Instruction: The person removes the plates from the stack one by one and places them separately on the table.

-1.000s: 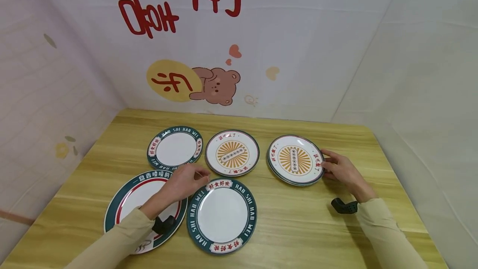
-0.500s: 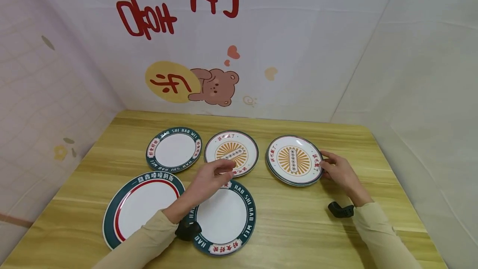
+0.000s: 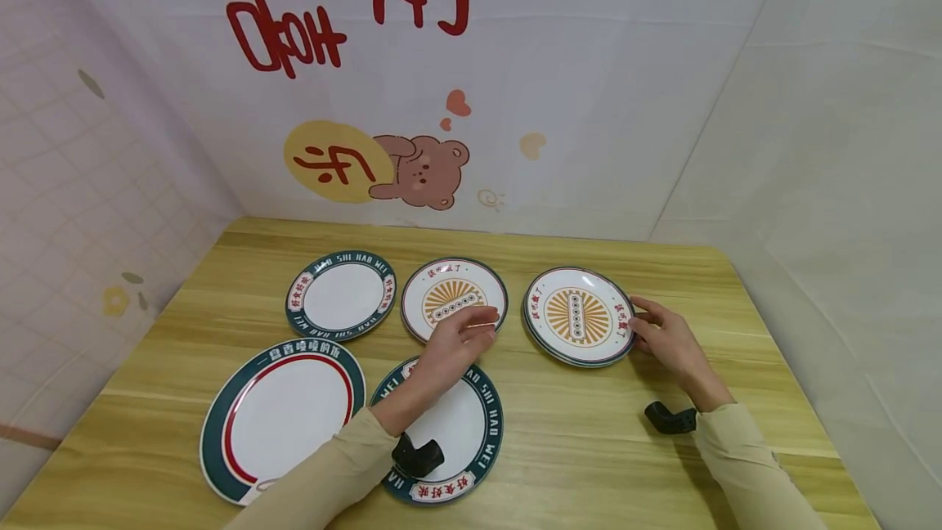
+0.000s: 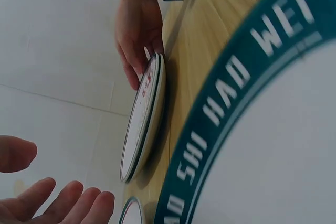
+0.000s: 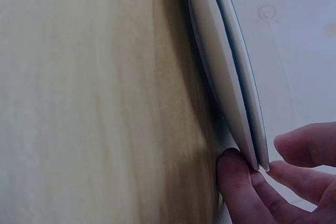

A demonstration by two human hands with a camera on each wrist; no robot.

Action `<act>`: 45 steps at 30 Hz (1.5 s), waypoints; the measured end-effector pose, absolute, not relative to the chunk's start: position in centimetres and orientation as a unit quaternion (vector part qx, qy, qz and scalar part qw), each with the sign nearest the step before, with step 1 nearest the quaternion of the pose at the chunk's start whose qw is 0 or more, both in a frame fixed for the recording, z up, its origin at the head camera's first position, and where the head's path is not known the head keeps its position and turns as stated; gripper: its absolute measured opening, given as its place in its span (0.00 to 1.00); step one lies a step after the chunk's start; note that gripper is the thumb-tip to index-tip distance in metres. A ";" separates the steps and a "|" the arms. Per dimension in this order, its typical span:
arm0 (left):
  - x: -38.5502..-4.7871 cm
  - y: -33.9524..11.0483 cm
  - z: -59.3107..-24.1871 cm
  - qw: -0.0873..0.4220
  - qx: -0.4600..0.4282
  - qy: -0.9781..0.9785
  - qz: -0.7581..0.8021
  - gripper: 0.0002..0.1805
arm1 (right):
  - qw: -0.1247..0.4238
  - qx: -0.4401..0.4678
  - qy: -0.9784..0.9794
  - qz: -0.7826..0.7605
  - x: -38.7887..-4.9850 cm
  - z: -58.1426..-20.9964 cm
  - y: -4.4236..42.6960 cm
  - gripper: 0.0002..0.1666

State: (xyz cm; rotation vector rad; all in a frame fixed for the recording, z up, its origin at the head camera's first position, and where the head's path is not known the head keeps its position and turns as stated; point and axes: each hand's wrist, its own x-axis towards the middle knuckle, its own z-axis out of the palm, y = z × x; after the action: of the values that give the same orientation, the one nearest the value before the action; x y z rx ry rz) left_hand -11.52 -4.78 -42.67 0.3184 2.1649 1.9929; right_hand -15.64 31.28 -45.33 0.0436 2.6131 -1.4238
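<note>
My right hand holds the right rim of small white plates, stacked at the right, with an orange sunburst print. In the right wrist view, fingers reach under the rim of the stacked plates, with another finger above it. My left hand hovers over a green-rimmed plate and partly hides it. Nothing is in its grasp; in the left wrist view its fingers are spread loosely from the thumb. Just beyond lies a single sunburst plate.
A large oval-looking plate with a green rim and red ring lies at the front left. Behind it sits another green-rimmed plate. All rest on a wooden table, with a printed wall sheet at the back.
My left hand has moved right, from between the green-rimmed plates to over the front one, toward the stacked plates. The right hand stays at the stack's rim; the plates have not moved.
</note>
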 end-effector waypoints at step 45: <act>-14.0 4.7 -46.4 0.111 -0.052 0.656 0.744 0.39 | 0.126 -0.002 0.838 -0.532 -16.1 -46.1 32.3 0.37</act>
State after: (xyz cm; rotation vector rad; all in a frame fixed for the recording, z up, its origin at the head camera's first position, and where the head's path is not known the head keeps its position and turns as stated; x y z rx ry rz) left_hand -14.01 4.73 -46.38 -0.1515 1.9273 2.1859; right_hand -16.11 32.31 -46.12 -0.0070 2.4395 -1.5483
